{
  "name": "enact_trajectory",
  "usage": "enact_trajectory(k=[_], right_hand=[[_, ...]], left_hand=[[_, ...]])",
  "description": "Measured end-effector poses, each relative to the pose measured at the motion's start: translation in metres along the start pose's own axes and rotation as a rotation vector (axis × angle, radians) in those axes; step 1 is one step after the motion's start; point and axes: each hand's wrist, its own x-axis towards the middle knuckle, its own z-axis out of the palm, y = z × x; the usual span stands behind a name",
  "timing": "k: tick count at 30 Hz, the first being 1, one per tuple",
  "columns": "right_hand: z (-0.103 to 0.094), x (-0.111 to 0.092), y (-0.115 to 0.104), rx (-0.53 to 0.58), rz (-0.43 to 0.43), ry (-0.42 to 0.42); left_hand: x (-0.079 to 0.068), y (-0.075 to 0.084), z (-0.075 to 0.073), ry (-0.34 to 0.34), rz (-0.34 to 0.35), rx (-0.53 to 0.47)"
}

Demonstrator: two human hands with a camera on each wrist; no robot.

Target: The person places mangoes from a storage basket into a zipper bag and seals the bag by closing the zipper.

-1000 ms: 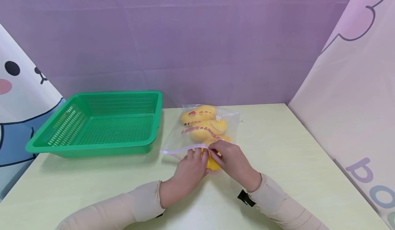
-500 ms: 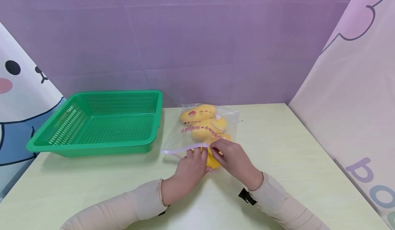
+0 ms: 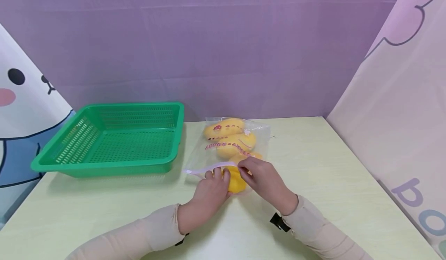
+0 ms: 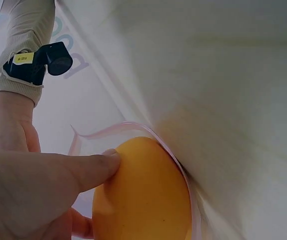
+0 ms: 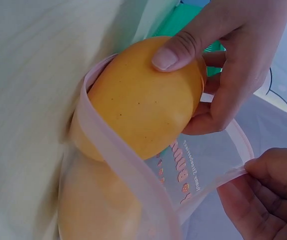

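A clear zip bag [image 3: 198,157] with red lettering lies on the table, its lilac-edged mouth towards me. Several yellow mangoes [image 3: 233,145] are inside it, in a row. At the mouth, my left hand [image 3: 207,198] grips another mango [image 5: 138,100], thumb on one side and fingers on the other. That mango sits partly within the bag opening, as the right wrist view shows. My right hand [image 3: 266,180] pinches the bag's rim [image 5: 233,172] between thumb and finger, to the right of the mango. Part of the bag's right side is hidden behind this hand.
A green plastic basket [image 3: 104,171] with perforated walls stands on the table at the left. A purple cloth backdrop [image 3: 223,58] hangs behind the table, and printed panels [image 3: 400,116] flank it. Camera straps [image 4: 28,67] are worn at the wrists.
My left hand has shifted slightly left and its fingers have bent more around the mango, which now shows more. The right hand keeps its pinch, nearly still. The basket has not moved.
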Motion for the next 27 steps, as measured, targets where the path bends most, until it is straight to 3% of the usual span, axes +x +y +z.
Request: enact_trajectory(k=[9, 13, 21, 24, 27], right_hand=[[-0.001, -0.001, 0.0, 0.017, -0.012, 0.011], [-0.001, 0.0, 0.0, 0.02, -0.009, 0.005], [0.0, 0.0, 0.0, 0.037, -0.029, 0.03], [-0.001, 0.0, 0.0, 0.051, -0.024, 0.02], [-0.001, -0.001, 0.0, 0.061, -0.009, 0.003]], left_hand=[[-0.005, -0.01, -0.007, 0.034, -0.018, -0.013], [-0.007, -0.014, -0.006, 0.085, -0.037, -0.013], [-0.013, -0.019, -0.002, 0.181, -0.073, 0.087], [-0.014, -0.02, -0.002, 0.177, -0.055, 0.118], [-0.017, -0.02, -0.003, 0.129, -0.042, 0.098]])
